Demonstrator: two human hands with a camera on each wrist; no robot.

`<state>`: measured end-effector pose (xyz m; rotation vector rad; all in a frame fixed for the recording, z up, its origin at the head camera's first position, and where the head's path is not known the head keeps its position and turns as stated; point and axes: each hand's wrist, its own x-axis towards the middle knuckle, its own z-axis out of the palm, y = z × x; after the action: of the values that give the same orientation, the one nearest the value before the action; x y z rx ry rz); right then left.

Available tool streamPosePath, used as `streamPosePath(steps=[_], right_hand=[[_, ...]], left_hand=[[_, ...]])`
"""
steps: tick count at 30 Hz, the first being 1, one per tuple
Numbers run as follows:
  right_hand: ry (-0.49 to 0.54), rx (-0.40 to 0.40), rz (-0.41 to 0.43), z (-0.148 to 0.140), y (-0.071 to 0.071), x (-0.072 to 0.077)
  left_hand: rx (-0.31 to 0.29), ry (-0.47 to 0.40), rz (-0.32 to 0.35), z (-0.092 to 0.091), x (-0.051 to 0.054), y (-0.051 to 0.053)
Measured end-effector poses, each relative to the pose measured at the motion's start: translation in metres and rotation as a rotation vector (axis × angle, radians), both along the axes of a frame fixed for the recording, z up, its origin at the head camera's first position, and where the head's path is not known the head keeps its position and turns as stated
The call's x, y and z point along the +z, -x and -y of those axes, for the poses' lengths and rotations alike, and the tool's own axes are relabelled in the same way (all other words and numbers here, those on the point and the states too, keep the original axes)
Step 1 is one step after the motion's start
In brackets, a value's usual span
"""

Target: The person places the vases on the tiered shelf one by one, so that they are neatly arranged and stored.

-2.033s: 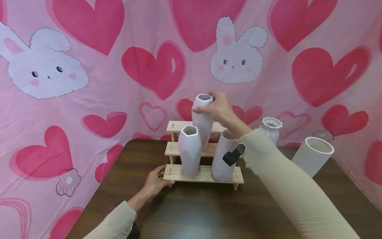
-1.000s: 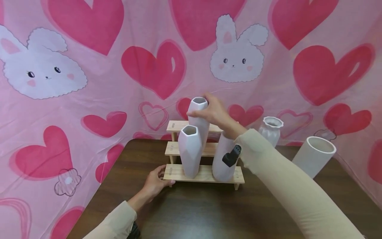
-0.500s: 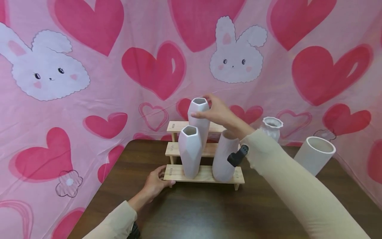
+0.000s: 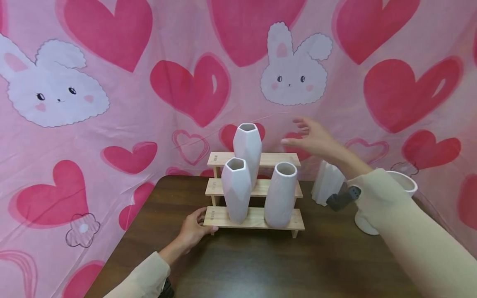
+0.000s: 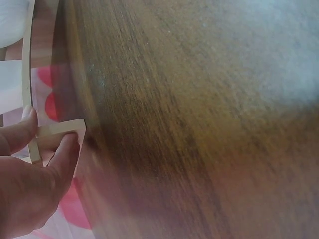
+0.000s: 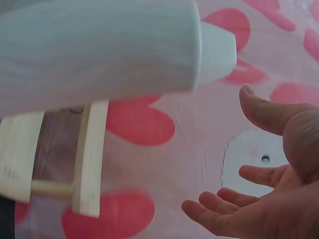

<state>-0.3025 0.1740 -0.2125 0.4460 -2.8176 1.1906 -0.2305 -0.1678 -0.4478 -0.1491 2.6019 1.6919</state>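
A three-tier wooden display stand (image 4: 275, 159) holds three white vases. A tall faceted vase (image 4: 247, 149) stands upright on the middle tier, its base hidden. On the bottom tier are another faceted vase (image 4: 237, 190) at left and a smooth round-mouthed vase (image 4: 282, 194) at right. My left hand (image 4: 193, 227) grips the left end of the bottom tier; in the left wrist view its thumb (image 5: 26, 127) presses the board while a finger lies against the leg. My right hand (image 4: 314, 136) hangs in the air right of the stand, fingers spread apart and holding nothing.
A white fluted vase (image 4: 328, 182) and a wide cylindrical vase (image 4: 406, 182) stand at the right, partly hidden by my right arm. The dark wooden table (image 4: 238, 265) extends in front of the stand. A pink heart-patterned cloth (image 4: 182, 33) hangs behind.
My right hand lowered the rear faceted vase slightly leftward, then released it and moved away to the right. The left hand kept its grip on the stand.
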Motion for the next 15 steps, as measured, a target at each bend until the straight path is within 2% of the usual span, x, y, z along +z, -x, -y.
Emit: streamPosePath(steps=[5,15], right_hand=[[0.022,-0.024,-0.033,-0.026,-0.009,-0.009],[-0.030,-0.042,-0.079,-0.074,-0.030,-0.028]], left_hand=[[0.001,-0.001,-0.001,0.000,-0.001,0.001],[0.000,0.009,-0.006,-0.001,-0.001,-0.001]])
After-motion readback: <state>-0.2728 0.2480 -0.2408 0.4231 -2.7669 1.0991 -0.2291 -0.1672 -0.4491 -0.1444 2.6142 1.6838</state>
